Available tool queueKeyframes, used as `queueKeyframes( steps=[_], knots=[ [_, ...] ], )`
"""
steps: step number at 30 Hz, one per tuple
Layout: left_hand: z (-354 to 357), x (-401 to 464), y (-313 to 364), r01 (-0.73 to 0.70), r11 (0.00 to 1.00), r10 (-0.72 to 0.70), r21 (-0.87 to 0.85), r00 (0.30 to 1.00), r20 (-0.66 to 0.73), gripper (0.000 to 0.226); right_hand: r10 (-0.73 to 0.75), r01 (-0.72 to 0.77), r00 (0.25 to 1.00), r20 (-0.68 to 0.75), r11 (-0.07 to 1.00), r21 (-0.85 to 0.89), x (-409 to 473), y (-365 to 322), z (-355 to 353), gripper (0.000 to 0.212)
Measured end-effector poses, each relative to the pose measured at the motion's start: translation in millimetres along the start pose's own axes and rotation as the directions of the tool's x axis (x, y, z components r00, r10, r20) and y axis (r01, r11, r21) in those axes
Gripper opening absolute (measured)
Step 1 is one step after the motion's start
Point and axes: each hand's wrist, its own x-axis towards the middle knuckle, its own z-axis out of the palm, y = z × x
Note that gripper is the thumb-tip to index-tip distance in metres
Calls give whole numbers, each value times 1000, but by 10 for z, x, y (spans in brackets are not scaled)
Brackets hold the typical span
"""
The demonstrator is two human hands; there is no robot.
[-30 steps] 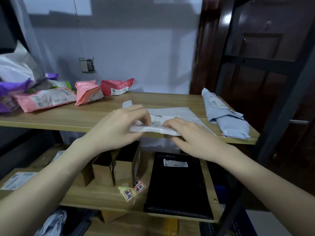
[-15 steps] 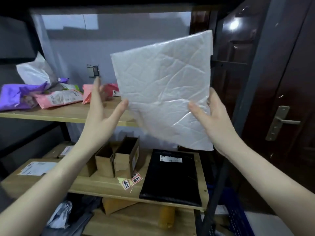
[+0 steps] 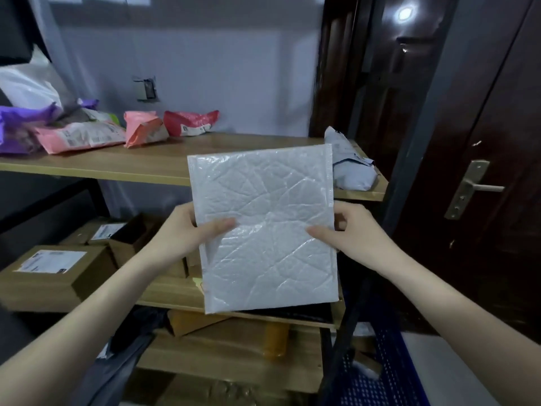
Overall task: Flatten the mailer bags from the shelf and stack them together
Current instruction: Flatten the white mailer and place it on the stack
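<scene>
I hold a white crinkled bubble mailer (image 3: 263,224) upright in front of the shelves. My left hand (image 3: 187,232) grips its left edge, thumb on the front. At the right edge, my right hand (image 3: 348,232) pinches it the same way. On the upper wooden shelf (image 3: 152,162) lie more mailer bags: a red one (image 3: 190,122), two pink ones (image 3: 143,128) (image 3: 79,136), a purple one (image 3: 17,127) at far left, and a grey-blue one (image 3: 351,168) at the right end.
The middle shelf holds cardboard boxes (image 3: 49,273) and a black flat package (image 3: 292,312), mostly hidden behind the mailer. A dark door with a metal handle (image 3: 471,186) stands at right. A blue perforated crate (image 3: 377,367) sits low right, beside the shelf's dark metal post (image 3: 409,142).
Both hands lifted the white mailer off the upper shelf, raised it high, then lowered it to chest height. The left hand, open half a second ago, now grips the left edge.
</scene>
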Motion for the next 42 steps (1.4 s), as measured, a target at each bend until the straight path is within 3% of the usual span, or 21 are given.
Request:
queueKeyframes(
  steps=[5,10,12,15,16,18,20,24,28,32,37,40,42],
  knots=[
    [82,-40,-607,161,986,-165,49,979,116,24,215,-211,950,226,977,-42,-16,441,238,22],
    [221,-6,-1138,267,963,-263,22,927,269,36,398,-412,852,340,911,-36,46,958,510,47],
    [267,72,-1312,303,950,-309,72,893,328,49,478,-487,827,297,872,-49,107,1178,618,52],
    [332,251,-1604,365,912,-409,185,784,468,62,561,-562,814,151,826,-44,195,1520,763,66],
    [373,322,-1713,368,912,-408,178,786,464,72,569,-568,818,80,822,-45,220,1631,801,71],
    [483,476,-1890,405,900,-437,164,834,336,91,564,-566,824,-59,824,-38,271,1820,863,66],
    [611,653,-2077,435,877,-469,204,868,163,98,543,-553,826,-150,832,-36,331,1969,907,48],
    [873,987,-2390,313,874,-373,371,923,99,69,520,-552,830,-203,817,-164,506,2252,984,38],
    [1089,1174,-2629,224,831,-343,509,927,153,63,579,-593,805,-130,771,-231,680,2463,1053,49],
    [1153,1270,-2726,235,703,-485,671,849,210,67,652,-606,759,-2,705,-369,765,2638,1124,72],
    [1168,1358,-2878,92,559,-495,824,835,242,81,584,-458,810,45,679,-574,742,2748,1200,75],
    [1211,1386,-2953,-126,546,-401,828,829,390,68,545,-352,831,114,673,-650,782,2786,1227,72],
    [1241,1372,-3016,-145,533,-432,834,800,415,63,561,-298,809,175,648,-701,803,2841,1256,68]
  ],
)
